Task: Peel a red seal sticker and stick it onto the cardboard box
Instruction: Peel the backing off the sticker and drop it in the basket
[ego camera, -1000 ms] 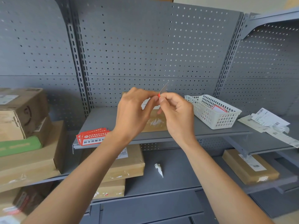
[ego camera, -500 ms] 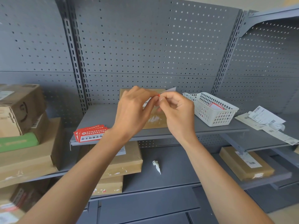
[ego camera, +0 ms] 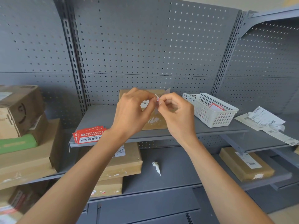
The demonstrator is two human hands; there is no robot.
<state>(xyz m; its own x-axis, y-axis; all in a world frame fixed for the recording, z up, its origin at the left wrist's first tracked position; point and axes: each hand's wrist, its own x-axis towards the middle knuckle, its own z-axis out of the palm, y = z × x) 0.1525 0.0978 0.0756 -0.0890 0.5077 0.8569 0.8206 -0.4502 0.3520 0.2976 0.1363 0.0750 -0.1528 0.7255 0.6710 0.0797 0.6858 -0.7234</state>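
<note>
My left hand (ego camera: 133, 111) and my right hand (ego camera: 176, 115) meet at chest height over the grey shelf, both pinching one red seal sticker (ego camera: 158, 99); only a thin red edge and a pale backing strip show between the fingertips. Right behind the hands a flat cardboard box (ego camera: 155, 122) lies on the shelf, mostly hidden by them. A stack of red seal stickers (ego camera: 89, 135) sits at the shelf's front left corner, left of my left wrist.
A white plastic basket (ego camera: 210, 109) with red stickers inside stands right of the box. Paper labels (ego camera: 265, 122) lie on the right shelf. Cardboard parcels (ego camera: 21, 126) fill the left shelves and the lower shelf (ego camera: 123, 162). A crumpled white scrap (ego camera: 156, 167) lies below.
The hands have stayed pinched together on the sticker and dropped slightly towards the box. The pale backing tip above the fingers has tilted from upright to the right.
</note>
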